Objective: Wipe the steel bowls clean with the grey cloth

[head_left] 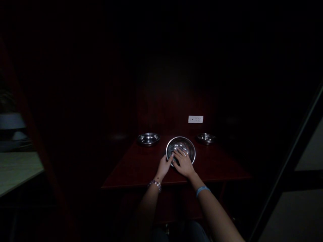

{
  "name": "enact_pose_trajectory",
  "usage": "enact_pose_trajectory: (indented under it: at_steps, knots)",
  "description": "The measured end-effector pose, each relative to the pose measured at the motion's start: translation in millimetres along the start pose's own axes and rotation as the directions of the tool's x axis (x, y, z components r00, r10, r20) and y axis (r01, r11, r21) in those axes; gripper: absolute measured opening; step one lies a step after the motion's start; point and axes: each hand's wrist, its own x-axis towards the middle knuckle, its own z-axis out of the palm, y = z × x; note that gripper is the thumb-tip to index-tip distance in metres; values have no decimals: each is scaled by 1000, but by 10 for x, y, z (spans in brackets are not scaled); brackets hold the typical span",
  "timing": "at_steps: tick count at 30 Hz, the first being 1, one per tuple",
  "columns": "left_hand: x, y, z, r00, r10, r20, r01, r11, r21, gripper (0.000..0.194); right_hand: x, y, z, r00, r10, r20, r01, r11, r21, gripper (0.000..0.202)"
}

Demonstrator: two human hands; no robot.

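Observation:
A shiny round metal bowl (191, 148) is tilted towards the camera above the dark red table, its inside showing. My left hand (164, 165) grips its lower left rim, thumb on the inside and the other fingers hidden behind the bowl. Inside the bowl, my right hand (183, 163) lies with its fingers spread against the metal. Whether a small item is under the right palm cannot be seen. A beaded bracelet is on my left wrist and a light blue band on my right.
On the red table (141, 171) a metal dish (148, 138) stands at the back left and another (206, 138) at the back right. A white socket panel (195, 119) is on the back wall. Dark side walls flank the table; a pale tabletop (17, 168) is far left.

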Motion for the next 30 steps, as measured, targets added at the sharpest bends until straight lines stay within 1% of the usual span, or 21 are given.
enact_pose_trajectory:
  at_steps: [3, 6, 8, 12, 17, 22, 26, 30]
  knots:
    - [7, -26, -9, 999, 11, -35, -10, 1000, 19, 45, -4, -8, -33, 999, -1, 32, 0, 999, 38, 42]
    - [15, -59, -20, 997, 7, -73, -3, 999, 52, 45, -11, -10, -55, 999, 24, 45, -27, 997, 75, 38]
    - [17, -76, -30, 997, 12, -82, -6, 997, 79, 46, -14, -10, -61, 998, 48, 36, -51, 994, 96, 35]
    - [20, -108, -48, 998, 17, -63, -9, 991, 133, 46, -12, -15, -60, 995, 98, -3, -97, 991, 97, 26]
    - [40, -158, -50, 997, 26, -79, -12, 984, 176, 44, -6, -34, -42, 986, 155, -55, -154, 988, 31, 26]
    - [49, -145, -45, 994, -13, -112, 35, 980, 198, 45, -7, -38, -15, 984, 165, -70, -170, 984, -56, 31]
    - [51, -117, -38, 991, 0, -131, 23, 984, 177, 43, -8, -30, 1, 980, 187, -74, -196, 971, -138, 37]
    - [66, -137, -35, 987, 12, -162, 15, 986, 166, 43, -10, -17, 13, 968, 228, -105, -246, 941, -232, 41]
